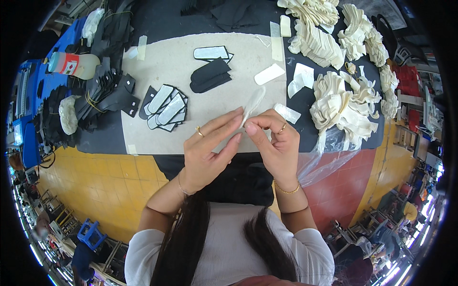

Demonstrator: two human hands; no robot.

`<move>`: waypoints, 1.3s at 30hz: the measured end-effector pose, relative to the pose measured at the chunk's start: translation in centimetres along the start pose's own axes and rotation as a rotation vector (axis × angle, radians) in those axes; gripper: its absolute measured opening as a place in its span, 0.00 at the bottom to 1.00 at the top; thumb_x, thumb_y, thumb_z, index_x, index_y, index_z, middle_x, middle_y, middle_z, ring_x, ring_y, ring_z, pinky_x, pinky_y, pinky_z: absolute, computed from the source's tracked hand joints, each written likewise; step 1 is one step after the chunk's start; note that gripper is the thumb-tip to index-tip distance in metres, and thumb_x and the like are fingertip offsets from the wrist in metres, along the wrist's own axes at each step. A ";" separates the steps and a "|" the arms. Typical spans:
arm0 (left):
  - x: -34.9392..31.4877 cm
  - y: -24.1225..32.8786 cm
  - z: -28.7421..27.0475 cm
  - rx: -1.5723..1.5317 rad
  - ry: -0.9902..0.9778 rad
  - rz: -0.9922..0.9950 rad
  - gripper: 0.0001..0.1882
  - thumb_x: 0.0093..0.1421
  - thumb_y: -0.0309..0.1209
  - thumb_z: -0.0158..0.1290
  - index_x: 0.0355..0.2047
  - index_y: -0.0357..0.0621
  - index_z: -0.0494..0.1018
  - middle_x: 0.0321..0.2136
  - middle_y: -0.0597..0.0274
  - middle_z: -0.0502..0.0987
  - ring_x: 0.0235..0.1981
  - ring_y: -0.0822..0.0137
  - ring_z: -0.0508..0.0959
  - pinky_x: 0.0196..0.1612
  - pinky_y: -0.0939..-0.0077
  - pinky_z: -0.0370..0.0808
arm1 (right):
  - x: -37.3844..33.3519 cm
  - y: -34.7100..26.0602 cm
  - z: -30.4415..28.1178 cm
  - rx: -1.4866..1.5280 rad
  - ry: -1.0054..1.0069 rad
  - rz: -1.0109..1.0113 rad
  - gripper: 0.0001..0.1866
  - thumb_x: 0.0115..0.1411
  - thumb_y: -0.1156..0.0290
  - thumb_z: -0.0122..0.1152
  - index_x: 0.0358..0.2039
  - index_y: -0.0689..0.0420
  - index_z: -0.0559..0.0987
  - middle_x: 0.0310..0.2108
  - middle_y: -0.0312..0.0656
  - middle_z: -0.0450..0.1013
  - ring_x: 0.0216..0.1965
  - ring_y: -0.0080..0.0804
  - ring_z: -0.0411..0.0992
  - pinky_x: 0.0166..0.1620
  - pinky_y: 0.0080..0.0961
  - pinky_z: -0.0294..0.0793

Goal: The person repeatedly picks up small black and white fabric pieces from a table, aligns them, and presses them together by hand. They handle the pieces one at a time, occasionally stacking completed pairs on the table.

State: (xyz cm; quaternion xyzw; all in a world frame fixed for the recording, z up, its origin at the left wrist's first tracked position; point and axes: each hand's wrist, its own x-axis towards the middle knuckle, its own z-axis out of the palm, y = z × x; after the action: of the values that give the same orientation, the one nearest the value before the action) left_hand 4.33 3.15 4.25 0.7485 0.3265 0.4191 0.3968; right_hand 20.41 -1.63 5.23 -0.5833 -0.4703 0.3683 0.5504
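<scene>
A thin white oblong piece [255, 99] stands tilted over the pale board, its lower end between my hands. My right hand [275, 140] pinches that end with thumb and forefinger. With its fingers stretched out and its thumb apart, my left hand [210, 138] has its fingertips against or just beside the same end; contact is hard to make out. Farther off on the board lie a loose white rounded piece [269, 74] and dark fabric pieces [210, 75]. A pile of dark-edged pieces with shiny white faces [171, 108] sits to the left. Near my right hand lies a shiny whitish piece [287, 113].
The pale board [143, 62] is taped onto a dark table. Cream fabric bundles [334, 102] crowd the right side above a clear plastic bag [329, 152]. Bundled dark fabric strips [102, 93] and a bottle with a red label [74, 65] stand left. A blue stool [90, 233] is behind.
</scene>
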 end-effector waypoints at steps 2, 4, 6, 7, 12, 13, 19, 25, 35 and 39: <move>0.1 0.0 0.0 0.056 0.001 0.038 0.20 0.55 0.16 0.62 0.49 0.36 0.79 0.51 0.49 0.80 0.48 0.58 0.83 0.49 0.72 0.81 | 0.1 0.0 0.0 0.014 -0.003 0.027 0.05 0.63 0.73 0.65 0.36 0.63 0.83 0.28 0.40 0.76 0.30 0.26 0.73 0.36 0.21 0.71; 0.1 0.0 0.0 0.113 0.008 0.079 0.19 0.54 0.16 0.63 0.48 0.35 0.79 0.51 0.49 0.80 0.46 0.57 0.84 0.47 0.72 0.82 | 0.1 -0.2 -0.1 0.023 -0.017 0.076 0.07 0.65 0.72 0.62 0.36 0.62 0.83 0.29 0.42 0.76 0.31 0.29 0.74 0.38 0.23 0.72; 0.3 -0.2 0.0 0.154 0.022 0.124 0.19 0.53 0.15 0.63 0.47 0.35 0.79 0.51 0.48 0.80 0.45 0.57 0.84 0.45 0.73 0.83 | 0.1 -0.3 -0.2 0.018 -0.027 0.105 0.08 0.67 0.71 0.60 0.36 0.62 0.83 0.29 0.43 0.76 0.32 0.31 0.74 0.39 0.24 0.72; 0.3 -0.2 0.1 0.175 0.029 0.146 0.19 0.53 0.15 0.63 0.47 0.34 0.80 0.51 0.48 0.80 0.44 0.57 0.84 0.44 0.73 0.83 | 0.1 -0.4 -0.2 0.011 -0.032 0.108 0.09 0.67 0.71 0.59 0.35 0.62 0.82 0.29 0.43 0.76 0.32 0.32 0.74 0.39 0.25 0.72; 0.2 -0.6 0.1 0.212 0.035 0.189 0.19 0.52 0.16 0.64 0.45 0.35 0.80 0.50 0.49 0.80 0.42 0.57 0.85 0.42 0.73 0.84 | 0.2 -0.4 -0.1 -0.038 -0.045 0.083 0.09 0.68 0.71 0.59 0.34 0.63 0.80 0.30 0.44 0.76 0.32 0.34 0.74 0.39 0.26 0.72; 0.2 -0.6 0.2 0.217 0.034 0.192 0.19 0.52 0.16 0.65 0.45 0.35 0.80 0.50 0.49 0.81 0.42 0.57 0.85 0.42 0.72 0.84 | 0.3 -0.4 -0.1 -0.058 -0.045 0.075 0.08 0.67 0.71 0.59 0.34 0.63 0.80 0.30 0.44 0.76 0.32 0.34 0.74 0.39 0.26 0.72; -0.1 -0.5 -0.2 0.031 -0.002 -0.043 0.16 0.57 0.18 0.62 0.47 0.36 0.79 0.47 0.51 0.82 0.38 0.65 0.85 0.33 0.81 0.80 | 0.4 -0.4 0.0 -0.110 -0.044 -0.028 0.03 0.62 0.77 0.64 0.36 0.60 0.80 0.32 0.42 0.75 0.32 0.35 0.74 0.39 0.27 0.72; -0.6 -0.2 -0.8 -0.590 -0.039 -0.519 0.20 0.64 0.17 0.56 0.57 0.38 0.75 0.50 0.58 0.78 0.44 0.75 0.79 0.36 0.87 0.74 | 0.2 -0.5 1.1 -0.286 0.051 -0.170 0.09 0.55 0.78 0.70 0.37 0.56 0.82 0.34 0.39 0.76 0.34 0.36 0.74 0.41 0.28 0.70; -0.9 0.2 0.6 -0.554 -0.038 -0.369 0.29 0.64 0.13 0.49 0.66 0.40 0.66 0.61 0.52 0.69 0.60 0.62 0.73 0.63 0.69 0.71 | 0.5 -0.2 1.2 -0.482 0.118 -0.326 0.10 0.51 0.75 0.74 0.35 0.53 0.84 0.30 0.34 0.76 0.32 0.31 0.73 0.41 0.29 0.62; -0.7 0.0 0.4 -0.411 -0.059 -0.299 0.28 0.63 0.14 0.51 0.64 0.39 0.68 0.60 0.51 0.71 0.59 0.61 0.74 0.61 0.71 0.72 | 0.3 -0.5 1.0 -0.497 0.091 -0.271 0.08 0.53 0.77 0.73 0.34 0.54 0.85 0.32 0.35 0.77 0.34 0.29 0.71 0.43 0.25 0.66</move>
State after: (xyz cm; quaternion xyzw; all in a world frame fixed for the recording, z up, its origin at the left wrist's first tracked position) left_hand 4.39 2.40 3.83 0.6075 0.3297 0.3913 0.6075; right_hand 19.48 -1.03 5.64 -0.6482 -0.5946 0.1381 0.4553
